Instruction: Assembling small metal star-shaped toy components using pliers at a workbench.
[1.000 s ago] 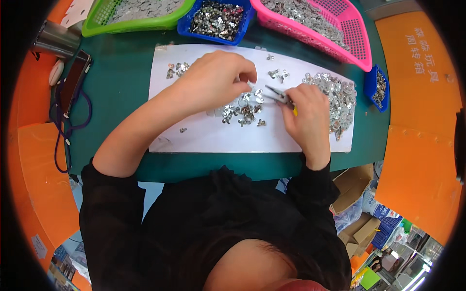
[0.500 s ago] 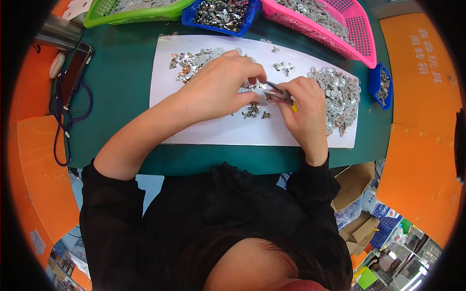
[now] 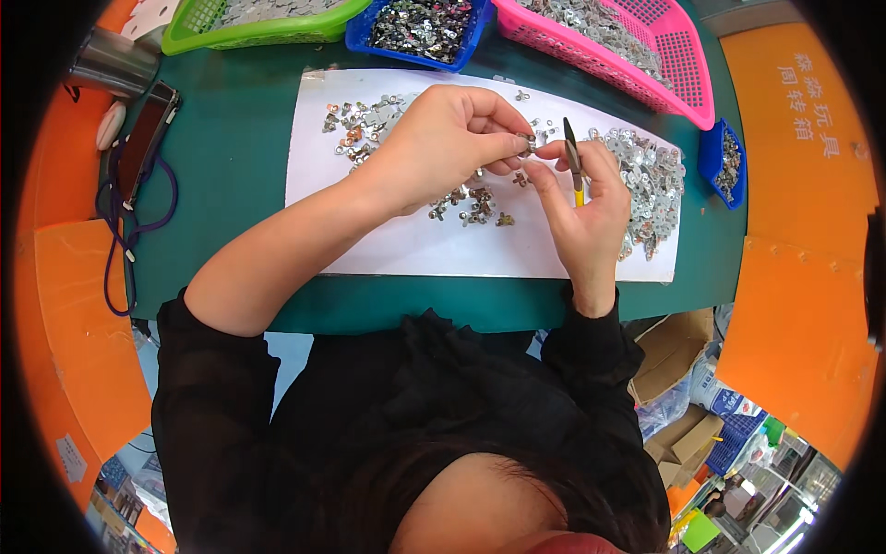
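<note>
My left hand (image 3: 449,140) pinches a small metal part (image 3: 527,145) between thumb and fingers above the white board (image 3: 388,251). Close beside it, my right hand (image 3: 595,205) has its thumb and index fingertip at the same part. Tucked in the right hand is a pair of pliers (image 3: 572,155) with a yellow handle, its dark jaws pointing away from me. Beneath the hands lie small joined metal pieces (image 3: 477,205). Silvery flat metal pieces (image 3: 652,189) are heaped at the board's right, and more small metal parts (image 3: 355,125) lie at its left.
Along the far edge stand a green basket (image 3: 268,35), a blue tray (image 3: 460,65) and a pink basket (image 3: 600,57), all holding metal pieces. A smaller blue tray (image 3: 711,164) sits at the right. A phone-like device (image 3: 148,138) with a cord and a metal cup (image 3: 115,63) are at the left.
The pliers' jaws have swung from pointing left at the part to pointing away from me. Both hands have come together, with the right fingertips now at the small part.
</note>
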`<action>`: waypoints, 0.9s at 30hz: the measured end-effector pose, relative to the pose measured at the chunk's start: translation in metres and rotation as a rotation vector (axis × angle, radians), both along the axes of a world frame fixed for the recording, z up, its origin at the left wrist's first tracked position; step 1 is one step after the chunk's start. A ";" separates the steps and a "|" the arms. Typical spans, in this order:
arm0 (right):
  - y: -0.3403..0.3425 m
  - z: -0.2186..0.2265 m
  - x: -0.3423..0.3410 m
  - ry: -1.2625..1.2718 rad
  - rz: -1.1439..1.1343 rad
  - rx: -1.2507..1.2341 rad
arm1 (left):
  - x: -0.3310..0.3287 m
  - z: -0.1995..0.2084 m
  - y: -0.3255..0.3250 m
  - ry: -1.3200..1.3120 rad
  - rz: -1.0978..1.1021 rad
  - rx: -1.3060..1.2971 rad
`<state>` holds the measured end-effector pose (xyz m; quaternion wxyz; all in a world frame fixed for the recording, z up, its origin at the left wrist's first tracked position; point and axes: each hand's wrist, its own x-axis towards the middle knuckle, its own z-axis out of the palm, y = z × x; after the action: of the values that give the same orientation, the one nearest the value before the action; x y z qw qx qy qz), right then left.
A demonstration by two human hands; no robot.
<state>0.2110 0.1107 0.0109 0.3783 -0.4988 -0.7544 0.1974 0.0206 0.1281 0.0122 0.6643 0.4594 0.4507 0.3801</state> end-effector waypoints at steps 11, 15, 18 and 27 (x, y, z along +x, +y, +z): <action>-0.003 0.005 -0.010 0.100 -0.075 -0.013 | 0.009 0.001 -0.011 -0.257 0.158 -0.155; 0.000 0.000 -0.008 -0.073 -0.069 0.265 | 0.007 0.002 -0.008 -0.262 0.133 -0.250; 0.000 -0.001 -0.010 0.047 -0.085 0.162 | 0.009 0.003 -0.008 -0.348 0.213 -0.211; 0.000 0.004 -0.001 0.314 -0.029 -0.137 | 0.006 -0.003 -0.014 0.307 0.119 0.391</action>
<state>0.2101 0.1107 0.0151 0.4596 -0.4970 -0.6637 0.3183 0.0264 0.1137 0.0095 0.4632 0.6042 0.4902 0.4243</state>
